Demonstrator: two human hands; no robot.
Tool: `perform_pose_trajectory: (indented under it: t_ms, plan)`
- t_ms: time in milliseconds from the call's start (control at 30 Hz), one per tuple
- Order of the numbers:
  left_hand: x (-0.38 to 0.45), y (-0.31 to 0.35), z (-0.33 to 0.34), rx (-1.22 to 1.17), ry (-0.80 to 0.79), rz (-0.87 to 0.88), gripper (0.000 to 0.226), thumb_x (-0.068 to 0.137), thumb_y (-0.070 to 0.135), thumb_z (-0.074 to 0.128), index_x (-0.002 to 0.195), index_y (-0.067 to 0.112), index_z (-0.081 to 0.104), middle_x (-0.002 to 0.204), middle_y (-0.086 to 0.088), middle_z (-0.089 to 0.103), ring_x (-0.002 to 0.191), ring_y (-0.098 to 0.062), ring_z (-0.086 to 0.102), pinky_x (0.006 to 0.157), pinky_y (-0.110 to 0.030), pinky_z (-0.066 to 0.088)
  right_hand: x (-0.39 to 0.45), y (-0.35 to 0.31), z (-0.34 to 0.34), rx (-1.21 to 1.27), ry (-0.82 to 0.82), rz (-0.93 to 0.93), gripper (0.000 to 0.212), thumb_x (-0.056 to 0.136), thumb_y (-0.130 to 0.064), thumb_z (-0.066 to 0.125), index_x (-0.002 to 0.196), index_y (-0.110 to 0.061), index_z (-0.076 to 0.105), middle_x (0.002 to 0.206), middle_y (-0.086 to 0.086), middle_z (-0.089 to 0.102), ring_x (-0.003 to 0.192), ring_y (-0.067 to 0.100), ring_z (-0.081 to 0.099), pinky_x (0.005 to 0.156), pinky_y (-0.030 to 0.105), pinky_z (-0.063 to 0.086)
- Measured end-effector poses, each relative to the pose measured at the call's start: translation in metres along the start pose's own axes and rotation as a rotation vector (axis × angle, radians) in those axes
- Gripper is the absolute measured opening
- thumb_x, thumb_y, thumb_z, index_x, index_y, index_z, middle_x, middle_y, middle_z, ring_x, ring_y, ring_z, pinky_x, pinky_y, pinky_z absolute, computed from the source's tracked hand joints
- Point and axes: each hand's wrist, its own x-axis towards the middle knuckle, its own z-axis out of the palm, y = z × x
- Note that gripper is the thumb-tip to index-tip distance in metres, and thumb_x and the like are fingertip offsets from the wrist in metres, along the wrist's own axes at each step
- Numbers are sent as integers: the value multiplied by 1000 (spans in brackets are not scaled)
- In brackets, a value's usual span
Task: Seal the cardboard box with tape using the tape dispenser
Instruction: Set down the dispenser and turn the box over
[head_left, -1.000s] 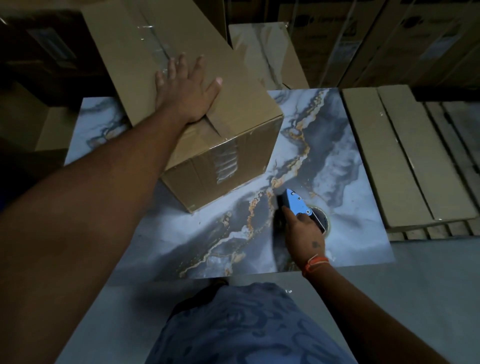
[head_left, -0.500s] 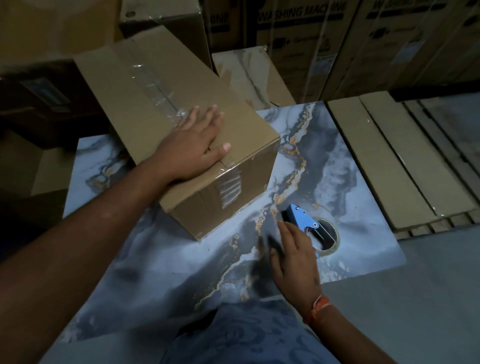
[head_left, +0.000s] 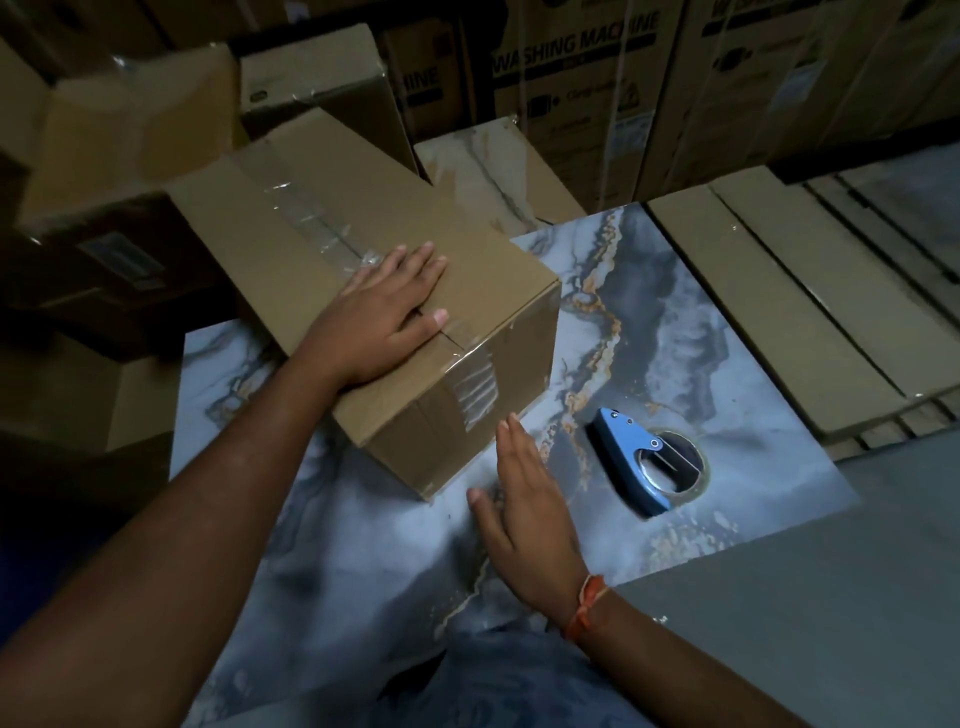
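A brown cardboard box (head_left: 488, 249) lies on a marble-patterned surface (head_left: 701, 322), with clear tape running along its top seam and down its near side. My left hand (head_left: 384, 317) rests flat on the box top over the seam near the front edge, fingers spread. My right hand (head_left: 524, 493) hovers flat and empty just in front of the box's near corner. The blue tape dispenser (head_left: 644, 457) lies on the surface to the right of my right hand, apart from it.
Flat cardboard packs (head_left: 789, 312) lie stacked to the right. Large cartons (head_left: 587, 93) printed "WASHING MACHINE" stand at the back. More boxes (head_left: 130, 135) crowd the left and far side. A grey floor (head_left: 805, 623) lies at the lower right.
My right hand let go of the tape dispenser and moved left toward the box corner. My left hand slid along the top seam toward the near edge.
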Motion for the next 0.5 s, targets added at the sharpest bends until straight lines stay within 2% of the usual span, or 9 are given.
perform_pose_trajectory:
  t_ms: [133, 300, 433, 500]
  plan:
    - [0, 3, 0, 21, -16, -8, 72, 101, 61, 23, 165, 33, 10, 174, 9, 2, 161, -14, 1, 126, -48, 7, 19, -27, 5, 99, 127, -23, 77, 103, -49, 34, 161, -13, -1, 170, 2, -11, 158, 17, -10, 128, 38, 8]
    - [1, 4, -1, 21, -30, -15, 71, 102, 60, 24, 165, 32, 9, 175, 7, 1, 161, -15, 0, 126, -50, 7, 39, -66, 21, 253, 349, -94, 79, 102, -49, 32, 161, -7, 0, 171, 12, -8, 158, 23, -9, 128, 39, 5]
    - [2, 2, 0, 21, -34, 1, 73, 101, 60, 22, 165, 29, 9, 175, 5, 0, 161, -17, -1, 126, -49, 5, 47, -66, 50, 326, 359, -31, 79, 102, -52, 28, 161, -8, -3, 170, 8, -15, 157, 17, -13, 125, 24, -3]
    - [2, -1, 2, 19, -29, 9, 71, 103, 59, 22, 165, 29, 8, 175, 5, 0, 161, -18, -1, 126, -50, 5, 51, -56, 64, 393, 336, 79, 79, 101, -51, 26, 159, -11, -8, 168, 3, -21, 156, 12, -17, 125, 25, -2]
